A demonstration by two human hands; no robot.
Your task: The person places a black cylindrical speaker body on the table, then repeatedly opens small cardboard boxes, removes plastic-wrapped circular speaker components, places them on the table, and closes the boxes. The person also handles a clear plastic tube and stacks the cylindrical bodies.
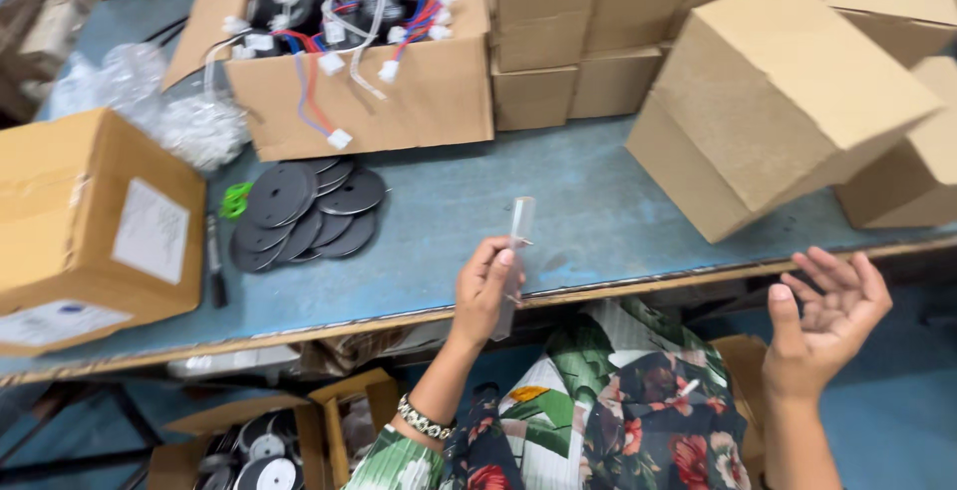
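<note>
My left hand [483, 286] grips a narrow clear plastic strip [516, 241], held upright over the front edge of the blue worktable [558, 201]. My right hand [827, 316] hangs open, palm up and fingers spread, past the table's front edge at the right, holding nothing. Above it a plain cardboard box [773, 101] sits tilted on the table, apart from the hand. A stack of dark round discs [304, 211] lies left of my left hand.
An open carton [399, 101] with wired black parts stands at the back. Several small closed boxes [543, 46] are stacked behind. A taped box with a label [90, 221] sits at the left, crumpled clear plastic [189, 121] behind it. Boxes with discs [254, 445] are under the table.
</note>
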